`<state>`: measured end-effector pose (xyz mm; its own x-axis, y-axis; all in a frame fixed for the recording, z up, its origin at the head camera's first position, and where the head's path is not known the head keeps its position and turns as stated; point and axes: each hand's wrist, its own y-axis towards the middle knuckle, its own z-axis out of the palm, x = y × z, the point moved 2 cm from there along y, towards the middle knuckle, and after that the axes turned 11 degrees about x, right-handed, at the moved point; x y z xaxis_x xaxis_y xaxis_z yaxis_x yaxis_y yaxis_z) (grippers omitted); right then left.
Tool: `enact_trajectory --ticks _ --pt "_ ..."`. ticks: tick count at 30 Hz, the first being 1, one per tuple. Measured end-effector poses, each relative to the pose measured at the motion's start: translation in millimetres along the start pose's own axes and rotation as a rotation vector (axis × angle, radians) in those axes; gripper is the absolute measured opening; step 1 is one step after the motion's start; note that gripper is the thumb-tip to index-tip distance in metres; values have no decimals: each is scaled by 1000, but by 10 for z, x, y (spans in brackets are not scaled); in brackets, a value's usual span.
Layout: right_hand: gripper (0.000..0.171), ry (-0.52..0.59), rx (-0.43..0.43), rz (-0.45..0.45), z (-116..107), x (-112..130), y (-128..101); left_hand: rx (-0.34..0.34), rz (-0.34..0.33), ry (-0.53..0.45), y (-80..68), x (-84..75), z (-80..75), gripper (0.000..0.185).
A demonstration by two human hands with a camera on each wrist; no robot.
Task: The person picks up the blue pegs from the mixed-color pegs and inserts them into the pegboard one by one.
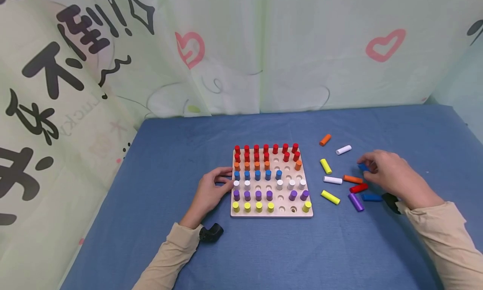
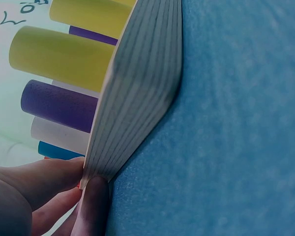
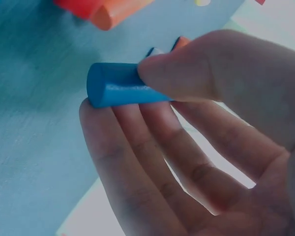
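Observation:
A square wooden pegboard [image 1: 271, 212] lies on the blue cloth, with rows of red, orange, blue, white, purple and yellow pegs standing in it and several holes empty. My left hand [image 1: 211, 189] holds its left edge; in the left wrist view the fingers [image 2: 39, 187] pinch the board's corner [image 2: 137, 98]. My right hand [image 1: 388, 172] is off to the board's right, over the loose pegs. It pinches a blue peg [image 1: 363, 167] between thumb and fingertips; the right wrist view shows the blue peg [image 3: 118, 91] up close.
Loose pegs lie on the cloth right of the board: orange [image 1: 325, 139], white [image 1: 344, 150], yellow [image 1: 326, 166], white [image 1: 333, 180], orange [image 1: 352, 179], red [image 1: 358, 188], yellow [image 1: 330, 197], purple [image 1: 356, 202], blue [image 1: 371, 197]. Printed curtains close off the back and left.

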<state>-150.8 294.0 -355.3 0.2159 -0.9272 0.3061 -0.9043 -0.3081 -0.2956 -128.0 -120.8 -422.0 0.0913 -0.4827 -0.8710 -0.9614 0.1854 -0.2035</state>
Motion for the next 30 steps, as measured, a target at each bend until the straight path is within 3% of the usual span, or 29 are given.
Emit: enact_trajectory --ticks 30 --pt "28 78 -68 -61 15 319 -7 -1 -6 0 1 0 2 41"
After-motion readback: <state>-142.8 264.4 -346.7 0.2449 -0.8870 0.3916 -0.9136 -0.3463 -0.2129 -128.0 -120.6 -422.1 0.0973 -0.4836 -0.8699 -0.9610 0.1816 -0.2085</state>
